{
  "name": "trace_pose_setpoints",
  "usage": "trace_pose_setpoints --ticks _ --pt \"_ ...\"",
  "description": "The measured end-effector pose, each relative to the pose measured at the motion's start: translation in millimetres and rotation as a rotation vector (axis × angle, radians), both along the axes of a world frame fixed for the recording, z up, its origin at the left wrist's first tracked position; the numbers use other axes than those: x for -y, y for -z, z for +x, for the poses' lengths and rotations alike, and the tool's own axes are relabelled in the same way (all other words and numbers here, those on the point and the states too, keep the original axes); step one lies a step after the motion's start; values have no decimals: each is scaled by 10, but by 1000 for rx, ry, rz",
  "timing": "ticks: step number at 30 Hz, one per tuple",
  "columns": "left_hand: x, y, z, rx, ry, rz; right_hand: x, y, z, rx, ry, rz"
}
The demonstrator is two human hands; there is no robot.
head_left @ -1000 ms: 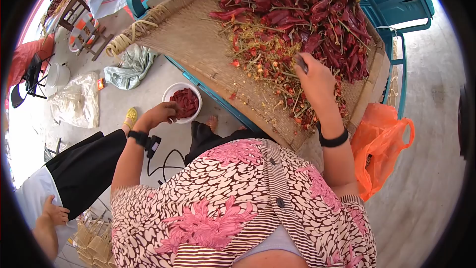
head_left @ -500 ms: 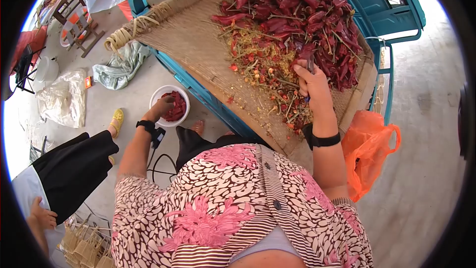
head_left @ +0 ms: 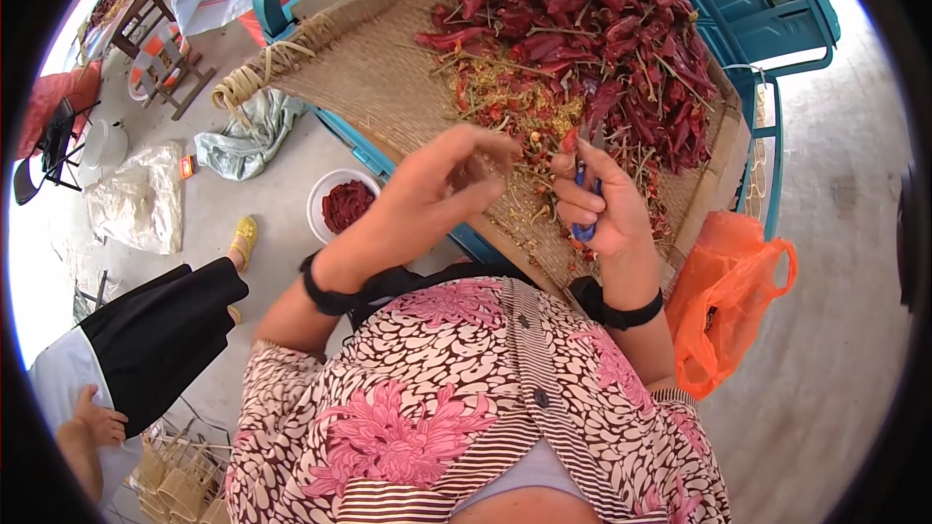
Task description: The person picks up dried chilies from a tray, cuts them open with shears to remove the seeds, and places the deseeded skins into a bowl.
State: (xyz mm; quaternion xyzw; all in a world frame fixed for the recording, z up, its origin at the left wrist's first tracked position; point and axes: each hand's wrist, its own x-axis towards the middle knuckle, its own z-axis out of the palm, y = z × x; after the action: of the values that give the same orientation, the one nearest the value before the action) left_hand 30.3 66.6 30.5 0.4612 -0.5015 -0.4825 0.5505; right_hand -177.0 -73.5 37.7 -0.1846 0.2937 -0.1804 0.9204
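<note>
My right hand is closed round a pair of blue-handled scissors, whose blades point toward the peppers. A small red piece of pepper shows at its fingertips. Over the edge of the woven mat, my left hand hovers with fingers curved and apart, nothing visible in them. Dried red chili peppers are heaped at the far side of the mat. Loose seeds and stems lie between that heap and my hands. A white bucket with cut red pepper pieces stands below on the floor.
The mat rests on a teal metal frame. An orange plastic bag hangs at the right. Another person's hand and black skirt are at the left. A grey-green bag and clear plastic lie on the floor.
My left hand has risen from the bucket to the mat's edge near my right hand. My right hand has turned, showing the scissors' blue handles and the red piece.
</note>
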Motion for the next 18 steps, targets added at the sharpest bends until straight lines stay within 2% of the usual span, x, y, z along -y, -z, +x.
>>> trace_pose_setpoints --ticks 2,8,9,11,12,15,18 --pt "242 78 -172 50 -184 -207 -79 -41 39 8 2 81" --pt "525 346 -312 -41 -72 -316 -204 -51 38 -45 -12 63" --pt "515 344 -334 -140 -66 -243 -221 -51 40 -70 -14 37" --pt "467 321 -391 -335 -59 -101 -313 -141 54 -321 76 -306" --pt "463 323 -387 -353 -60 -77 -359 -189 68 -446 120 -478" --pt "461 332 -354 -394 -49 -34 -455 -242 145 -499 246 -960" --pt "454 319 -353 -435 -16 -42 -409 -143 179 -478 229 -1138"
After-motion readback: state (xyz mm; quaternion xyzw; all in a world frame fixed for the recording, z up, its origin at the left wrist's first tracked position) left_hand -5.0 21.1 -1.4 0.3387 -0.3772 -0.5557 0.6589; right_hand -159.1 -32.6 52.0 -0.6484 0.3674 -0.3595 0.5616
